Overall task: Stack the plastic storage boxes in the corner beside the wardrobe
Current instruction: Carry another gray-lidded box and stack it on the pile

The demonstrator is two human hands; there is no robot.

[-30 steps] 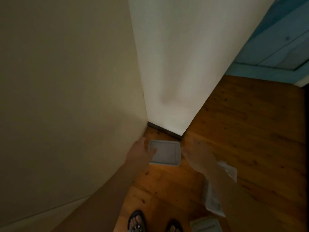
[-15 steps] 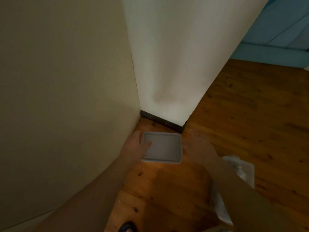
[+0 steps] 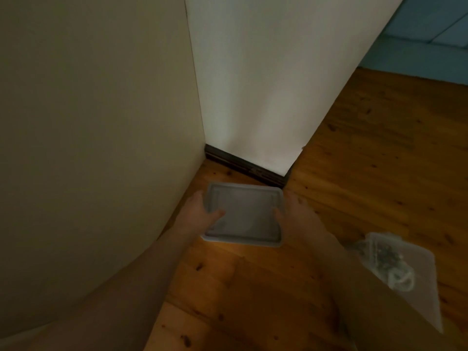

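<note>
Storage box (image 3: 244,215) lid-up, long axis toward the corner, both hands (image 3: 200,216) gripping its sides.

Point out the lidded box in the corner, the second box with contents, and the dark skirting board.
lidded box (image 3: 244,215), head view, middle of its grey lid.
second box (image 3: 415,269), head view, clear lid over small dark items.
skirting board (image 3: 247,168), head view, mid-length of the dark strip.
</note>
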